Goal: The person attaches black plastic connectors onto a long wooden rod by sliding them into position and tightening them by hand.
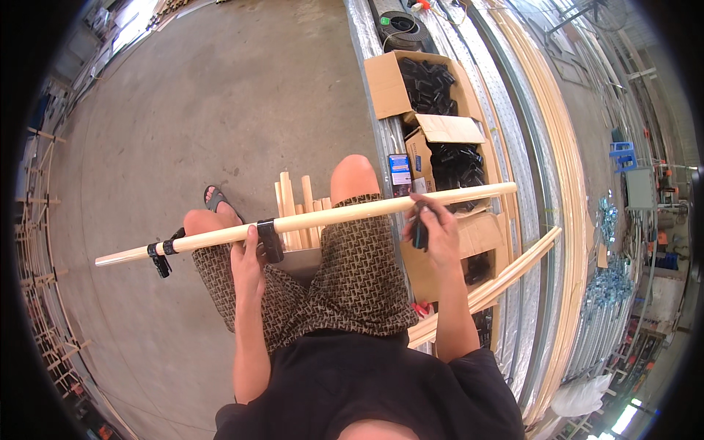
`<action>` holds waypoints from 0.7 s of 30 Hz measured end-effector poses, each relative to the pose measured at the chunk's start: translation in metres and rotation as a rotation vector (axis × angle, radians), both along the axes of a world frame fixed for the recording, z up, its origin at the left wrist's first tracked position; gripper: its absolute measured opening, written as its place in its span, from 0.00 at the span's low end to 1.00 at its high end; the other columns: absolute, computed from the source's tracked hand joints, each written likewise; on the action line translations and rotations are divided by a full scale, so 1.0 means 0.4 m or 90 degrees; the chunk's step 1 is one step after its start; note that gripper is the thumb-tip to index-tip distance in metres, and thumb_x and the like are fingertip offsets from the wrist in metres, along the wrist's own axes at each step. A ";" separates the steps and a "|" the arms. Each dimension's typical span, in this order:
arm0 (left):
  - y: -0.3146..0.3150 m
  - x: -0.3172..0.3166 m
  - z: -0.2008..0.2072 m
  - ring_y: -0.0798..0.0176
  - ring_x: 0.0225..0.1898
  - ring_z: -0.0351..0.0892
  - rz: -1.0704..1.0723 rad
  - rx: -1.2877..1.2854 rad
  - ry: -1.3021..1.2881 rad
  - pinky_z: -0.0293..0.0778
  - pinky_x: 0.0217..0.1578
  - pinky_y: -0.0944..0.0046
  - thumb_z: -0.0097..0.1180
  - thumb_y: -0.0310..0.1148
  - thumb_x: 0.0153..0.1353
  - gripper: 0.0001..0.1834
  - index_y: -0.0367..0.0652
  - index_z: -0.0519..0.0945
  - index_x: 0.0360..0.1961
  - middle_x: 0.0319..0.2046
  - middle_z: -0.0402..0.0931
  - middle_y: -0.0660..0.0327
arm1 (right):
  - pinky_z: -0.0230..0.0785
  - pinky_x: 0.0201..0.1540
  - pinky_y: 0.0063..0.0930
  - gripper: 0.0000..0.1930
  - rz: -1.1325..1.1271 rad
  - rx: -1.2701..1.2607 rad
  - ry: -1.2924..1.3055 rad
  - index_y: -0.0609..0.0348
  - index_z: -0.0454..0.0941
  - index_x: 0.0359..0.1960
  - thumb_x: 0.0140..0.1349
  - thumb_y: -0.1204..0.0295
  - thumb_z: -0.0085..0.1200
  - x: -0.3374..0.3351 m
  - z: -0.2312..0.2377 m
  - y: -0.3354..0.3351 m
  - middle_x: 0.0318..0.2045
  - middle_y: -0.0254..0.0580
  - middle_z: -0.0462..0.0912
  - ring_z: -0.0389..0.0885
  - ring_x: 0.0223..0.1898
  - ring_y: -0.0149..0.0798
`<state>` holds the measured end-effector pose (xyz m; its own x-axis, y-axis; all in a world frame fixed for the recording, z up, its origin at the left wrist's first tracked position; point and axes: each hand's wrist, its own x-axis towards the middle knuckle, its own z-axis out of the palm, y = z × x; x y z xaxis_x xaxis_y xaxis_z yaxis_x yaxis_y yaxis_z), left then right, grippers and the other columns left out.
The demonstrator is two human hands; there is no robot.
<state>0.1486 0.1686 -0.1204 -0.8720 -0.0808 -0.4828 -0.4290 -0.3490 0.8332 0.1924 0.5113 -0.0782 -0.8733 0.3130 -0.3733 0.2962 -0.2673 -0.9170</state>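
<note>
A long pale wooden pole lies across my lap, slanting up to the right. My left hand grips it from below, thumb up along its side. Right beside that thumb a black plastic clip sits around the pole, its body hanging down. Further left, more black clips are fitted on near the pole's end. My right hand is closed around a small dark piece with a teal edge, just under the pole's right part. Its exact kind is partly hidden by the fingers.
Cardboard boxes of black plastic parts stand on metal profiles to my right, with a phone-like blue-screened device alongside. Shorter wooden poles stand upright between my knees. More poles lie at my right elbow. A wire spool sits beyond.
</note>
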 end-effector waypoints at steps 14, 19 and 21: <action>0.048 0.078 0.158 0.66 0.37 0.83 -0.277 -0.364 0.150 0.77 0.42 0.65 0.60 0.33 0.68 0.13 0.32 0.82 0.44 0.33 0.85 0.55 | 0.79 0.51 0.30 0.14 0.068 -0.155 0.033 0.69 0.75 0.55 0.74 0.75 0.45 0.001 0.030 -0.125 0.40 0.49 0.85 0.86 0.44 0.40; 0.216 0.063 0.137 0.59 0.55 0.79 -0.533 -0.095 0.146 0.73 0.57 0.58 0.61 0.38 0.67 0.27 0.30 0.74 0.60 0.51 0.81 0.49 | 0.73 0.60 0.35 0.17 0.118 -0.202 0.106 0.70 0.73 0.59 0.74 0.72 0.43 0.006 0.042 -0.184 0.48 0.54 0.83 0.83 0.52 0.44; 0.239 0.073 0.128 0.60 0.56 0.78 -0.469 0.097 0.083 0.73 0.57 0.58 0.61 0.38 0.68 0.29 0.28 0.71 0.62 0.54 0.79 0.50 | 0.70 0.63 0.38 0.21 0.154 -0.165 0.127 0.72 0.69 0.63 0.75 0.70 0.43 0.004 0.044 -0.192 0.55 0.57 0.80 0.79 0.59 0.46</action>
<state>0.1777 0.2644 -0.0693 -0.7252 0.6034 -0.3316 -0.4973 -0.1260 0.8584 0.1940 0.4346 -0.0606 -0.9733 0.0074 -0.2293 0.2026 -0.4414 -0.8741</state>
